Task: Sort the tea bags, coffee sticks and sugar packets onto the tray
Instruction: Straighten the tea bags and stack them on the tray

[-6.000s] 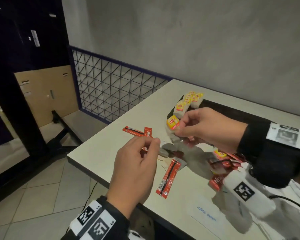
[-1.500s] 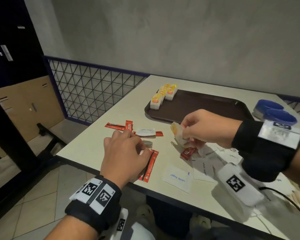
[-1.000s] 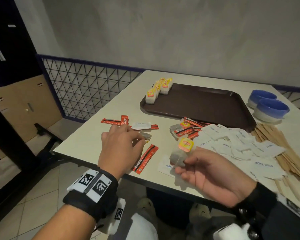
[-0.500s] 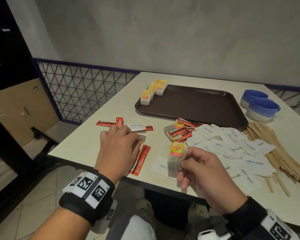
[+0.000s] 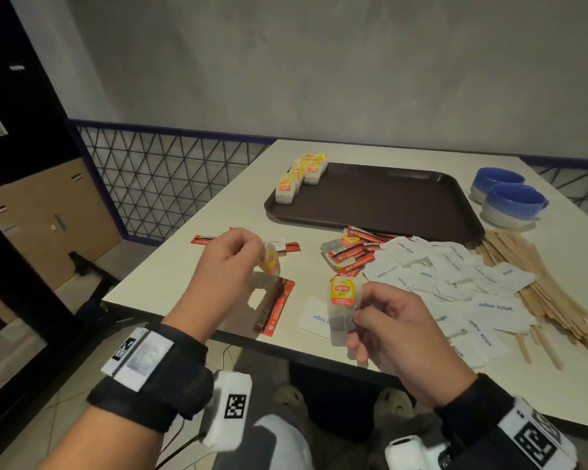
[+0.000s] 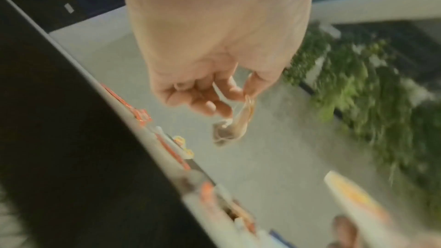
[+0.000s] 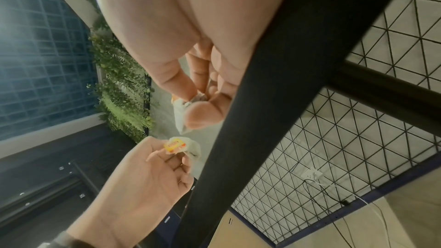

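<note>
Above the table's front edge, my left hand (image 5: pixel 260 252) pinches a tea bag (image 5: pixel 271 262) by its top; in the left wrist view that tea bag (image 6: pixel 227 131) dangles below the fingers. My right hand (image 5: pixel 357 312) pinches a second tea bag (image 5: pixel 341 301) with a yellow tag, held upright near the front edge; this tea bag (image 7: pixel 182 115) also shows in the right wrist view. A brown tray (image 5: pixel 387 201) lies at the back with a row of tea bags (image 5: pixel 301 176) in its left corner. Red coffee sticks (image 5: pixel 352 252) and white sugar packets (image 5: pixel 455 276) lie loose in front of it.
More coffee sticks (image 5: pixel 275 307) lie under my left hand, and others (image 5: pixel 202 239) near the table's left edge. A bundle of wooden stirrers (image 5: pixel 543 293) lies at the right. Two blue bowls (image 5: pixel 510 198) stand beside the tray. A wire mesh railing (image 5: pixel 170 178) runs along the left.
My left hand has risen off the table with a tea bag pinched in it. My right hand has kept its tea bag near the front edge and moved slightly right.
</note>
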Action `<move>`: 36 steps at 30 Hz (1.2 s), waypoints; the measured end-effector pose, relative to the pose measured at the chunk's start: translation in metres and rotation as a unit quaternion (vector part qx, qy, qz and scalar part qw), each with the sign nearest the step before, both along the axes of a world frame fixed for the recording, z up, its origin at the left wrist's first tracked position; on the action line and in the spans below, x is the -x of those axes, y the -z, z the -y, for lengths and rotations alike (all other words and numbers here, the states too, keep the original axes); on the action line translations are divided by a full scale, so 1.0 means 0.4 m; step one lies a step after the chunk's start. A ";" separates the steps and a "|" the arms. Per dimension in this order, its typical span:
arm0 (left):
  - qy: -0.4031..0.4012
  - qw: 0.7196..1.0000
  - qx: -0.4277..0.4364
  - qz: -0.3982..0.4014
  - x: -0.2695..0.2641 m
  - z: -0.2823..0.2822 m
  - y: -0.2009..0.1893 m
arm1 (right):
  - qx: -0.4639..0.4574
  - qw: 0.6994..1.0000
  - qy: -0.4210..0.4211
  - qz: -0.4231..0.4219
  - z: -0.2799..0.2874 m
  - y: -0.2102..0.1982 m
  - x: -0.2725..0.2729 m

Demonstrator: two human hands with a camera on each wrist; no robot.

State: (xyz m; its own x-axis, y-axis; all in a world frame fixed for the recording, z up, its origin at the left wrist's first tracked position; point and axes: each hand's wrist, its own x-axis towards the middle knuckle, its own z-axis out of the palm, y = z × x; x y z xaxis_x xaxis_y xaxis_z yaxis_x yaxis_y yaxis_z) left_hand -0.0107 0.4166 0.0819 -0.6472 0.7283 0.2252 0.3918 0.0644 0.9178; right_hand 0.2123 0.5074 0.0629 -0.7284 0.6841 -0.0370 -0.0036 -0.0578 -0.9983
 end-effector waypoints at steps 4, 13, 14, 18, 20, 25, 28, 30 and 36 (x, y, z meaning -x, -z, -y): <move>0.106 0.983 0.022 0.146 -0.040 -0.011 -0.025 | -0.002 1.000 -0.013 0.003 0.000 -0.004 -0.003; 0.177 0.968 0.090 0.155 -0.125 -0.037 -0.023 | 0.002 1.000 -0.004 0.016 0.001 -0.007 -0.005; 0.176 0.968 0.088 0.156 -0.131 -0.038 -0.021 | 0.005 1.000 0.002 0.017 0.000 -0.006 -0.003; 0.163 0.971 0.086 0.150 -0.139 -0.042 -0.005 | -0.003 1.000 0.021 0.023 -0.005 -0.004 0.004; 0.166 0.972 0.091 0.142 -0.140 -0.044 0.000 | -0.012 0.999 0.022 0.027 -0.005 -0.003 0.008; 0.188 0.971 0.053 0.135 -0.152 -0.038 0.000 | 0.019 1.000 0.025 -0.001 -0.014 0.006 0.014; 0.199 0.973 0.028 0.108 -0.162 -0.027 0.001 | 0.036 0.999 0.027 -0.014 -0.021 0.007 0.011; 0.181 0.979 0.015 0.088 -0.163 -0.027 0.008 | 0.030 0.999 0.025 -0.012 -0.020 0.008 0.012; 0.193 0.978 0.030 0.074 -0.141 -0.025 -0.012 | -0.022 0.998 0.038 -0.048 -0.011 0.008 0.005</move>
State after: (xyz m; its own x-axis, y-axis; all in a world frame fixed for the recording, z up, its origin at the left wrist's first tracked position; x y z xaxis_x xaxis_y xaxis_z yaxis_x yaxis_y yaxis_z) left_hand 0.0456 0.4266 0.0866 -0.3440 0.9337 0.0991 0.2611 -0.0062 0.9653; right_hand 0.2104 0.5119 0.0599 -0.6735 0.7366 0.0623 -0.1019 -0.0090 -0.9948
